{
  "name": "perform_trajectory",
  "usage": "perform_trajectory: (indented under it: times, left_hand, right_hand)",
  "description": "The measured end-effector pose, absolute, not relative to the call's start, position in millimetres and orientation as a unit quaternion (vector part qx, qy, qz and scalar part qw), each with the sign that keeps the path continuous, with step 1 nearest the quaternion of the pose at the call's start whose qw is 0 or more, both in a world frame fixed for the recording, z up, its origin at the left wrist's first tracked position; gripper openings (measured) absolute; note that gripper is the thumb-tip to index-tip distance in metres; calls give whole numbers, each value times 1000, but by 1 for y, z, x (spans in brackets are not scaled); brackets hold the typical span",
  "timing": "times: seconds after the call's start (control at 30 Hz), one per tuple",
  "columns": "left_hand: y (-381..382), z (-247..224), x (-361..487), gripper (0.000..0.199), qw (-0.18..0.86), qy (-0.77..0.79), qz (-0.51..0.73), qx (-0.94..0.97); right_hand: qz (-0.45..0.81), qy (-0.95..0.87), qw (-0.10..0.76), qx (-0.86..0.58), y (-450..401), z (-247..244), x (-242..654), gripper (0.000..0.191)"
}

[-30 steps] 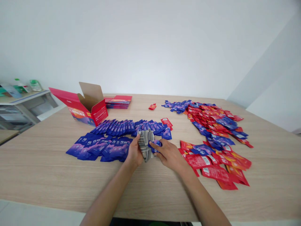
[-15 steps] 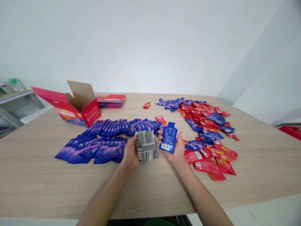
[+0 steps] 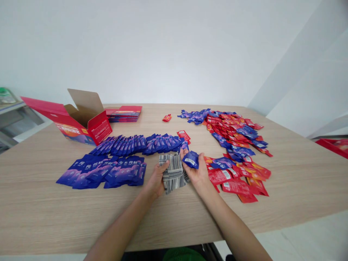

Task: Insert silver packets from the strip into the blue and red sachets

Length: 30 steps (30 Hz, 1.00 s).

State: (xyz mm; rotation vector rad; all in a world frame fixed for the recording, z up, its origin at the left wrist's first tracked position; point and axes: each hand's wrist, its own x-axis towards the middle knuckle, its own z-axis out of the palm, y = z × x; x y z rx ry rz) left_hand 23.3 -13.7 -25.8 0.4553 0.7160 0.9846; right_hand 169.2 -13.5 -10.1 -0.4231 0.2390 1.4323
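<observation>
My left hand point(image 3: 158, 178) is closed on a folded grey striped cloth point(image 3: 174, 173), thumb on top. In my right hand point(image 3: 199, 174) lies a blue pouch point(image 3: 191, 159), its barcode end towards me and tilted. The cloth's right edge meets the fingers of my right hand. Left of my hands, blue pouches point(image 3: 100, 170) overlap in a front group, with a long fanned row of blue pouches point(image 3: 133, 145) behind them. A red pouch point(image 3: 184, 136) lies just beyond my right hand. Red pouches point(image 3: 239, 183) with some blue ones lie right of my right hand.
An open red carton point(image 3: 95, 128) with raised flaps stands at the left. Behind it is a stack of flat red-and-blue cartons point(image 3: 126, 115). A small red pouch point(image 3: 166, 117) lies at the back middle. Mixed red and blue pouches point(image 3: 231, 127) are heaped at the back right.
The blue pouch in my right hand has tipped from upright to foreshortened and come lower. My left hand has shifted slightly right with the cloth, closer to my right hand. The view has turned slightly.
</observation>
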Motion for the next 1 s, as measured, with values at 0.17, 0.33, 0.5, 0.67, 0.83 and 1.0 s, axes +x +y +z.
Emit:
perform_trajectory:
  times: [0.17,0.33,0.5,0.67,0.83,1.0]
  left_hand:
    - [-16,-28,25,35,782,328,470,243]
    - [-18,-32,25,33,760,318,483,298]
    - [-18,-37,26,20,727,306,498,360]
    - [-22,-35,21,33,645,308,509,480]
    - [-28,-30,12,42,603,267,463,592]
    - [-26,-37,9,48,421,247,373,789]
  right_hand:
    - [639,117,732,-204,-13,-9,172,49]
    - [637,110,732,-215,-11,-15,176,42]
    - [636,121,720,-249,-5,-24,181,49]
    - [640,127,708,-270,-1,-25,182,52]
    - [645,116,699,-287,-4,-19,177,49]
    - [656,89,686,-303,-10,-19,165,56]
